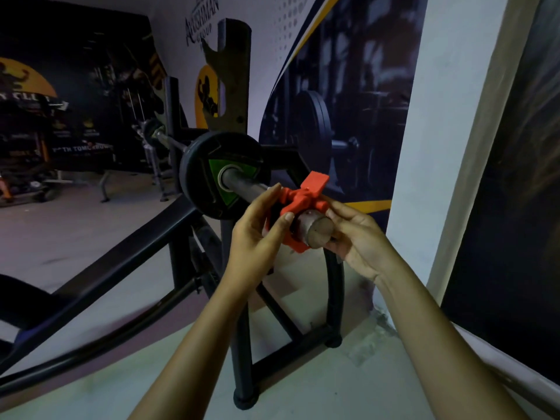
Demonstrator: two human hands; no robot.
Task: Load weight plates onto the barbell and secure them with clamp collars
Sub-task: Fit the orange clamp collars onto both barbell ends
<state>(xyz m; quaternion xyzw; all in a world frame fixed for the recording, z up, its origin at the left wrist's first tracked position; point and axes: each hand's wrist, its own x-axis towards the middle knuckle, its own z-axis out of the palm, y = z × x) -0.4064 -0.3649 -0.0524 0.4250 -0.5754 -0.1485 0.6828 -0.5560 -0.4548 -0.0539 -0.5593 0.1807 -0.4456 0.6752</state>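
A barbell rests on a black rack, its steel sleeve (pixel 247 185) pointing toward me. One black weight plate (pixel 209 171) with a green centre sits on the sleeve, pushed inward. A red clamp collar (pixel 298 204) is around the sleeve close to its round end (pixel 321 233), its lever flap raised. My left hand (pixel 257 234) grips the collar from the left, thumb on its front ring. My right hand (pixel 351 234) holds the collar's right side, fingers curled under the sleeve's end. A bare stretch of sleeve separates collar and plate.
The black rack frame (pixel 242 313) with slanted tubes and curved legs stands right below the sleeve. A white wall corner (pixel 448 147) and a dark mural are close on the right. Gym machines (pixel 36 165) stand far back left on the grey floor.
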